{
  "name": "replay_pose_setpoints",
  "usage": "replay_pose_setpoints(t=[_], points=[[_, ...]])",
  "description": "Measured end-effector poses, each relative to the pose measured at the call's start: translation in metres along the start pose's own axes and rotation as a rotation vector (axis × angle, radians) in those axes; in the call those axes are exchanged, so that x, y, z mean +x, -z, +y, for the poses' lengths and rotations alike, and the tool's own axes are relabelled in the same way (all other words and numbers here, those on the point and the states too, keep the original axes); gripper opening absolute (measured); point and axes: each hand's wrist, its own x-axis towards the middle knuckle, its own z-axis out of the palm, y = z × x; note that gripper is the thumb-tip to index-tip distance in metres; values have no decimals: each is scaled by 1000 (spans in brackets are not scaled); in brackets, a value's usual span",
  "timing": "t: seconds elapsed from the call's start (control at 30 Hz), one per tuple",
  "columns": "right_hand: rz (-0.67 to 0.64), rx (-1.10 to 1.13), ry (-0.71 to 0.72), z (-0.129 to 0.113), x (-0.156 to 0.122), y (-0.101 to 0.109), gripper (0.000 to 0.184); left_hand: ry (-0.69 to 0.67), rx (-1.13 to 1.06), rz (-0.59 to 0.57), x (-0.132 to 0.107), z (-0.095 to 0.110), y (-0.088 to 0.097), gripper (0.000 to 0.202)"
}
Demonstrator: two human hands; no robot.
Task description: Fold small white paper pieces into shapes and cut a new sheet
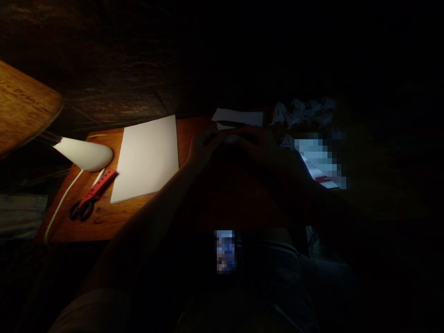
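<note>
Both hands meet over the middle of the wooden table, mostly in shadow. My left hand [205, 142] has its fingers bent inward toward the other hand. Opposite it, my right hand [255, 142] is darker, its fingers also curled in. A small pale bluish thing [230, 138] shows between the fingertips, too dim to name. Just behind the hands lie white paper pieces [244, 117] with a dark strip across them. To the left rests a stack of white paper sheets [147, 162].
A lamp [85, 152] lights the left side, with black-handled scissors [82, 209] and a red strip-like object [100, 186] nearby. Several folded paper shapes [305, 112] sit at the back right. A lit screen [317, 162] stands right; another phone-like screen [225, 252] glows below the table edge.
</note>
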Motion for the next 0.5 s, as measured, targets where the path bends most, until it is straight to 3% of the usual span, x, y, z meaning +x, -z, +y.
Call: replay_pose_setpoints(t=[0.3,0.5], points=[[-19,34,-9,12,5,-3,35,-73,55,25,5,-9,3,48],[38,26,-11,14,5,-5,38,-58,97,24,6,-12,4,48]])
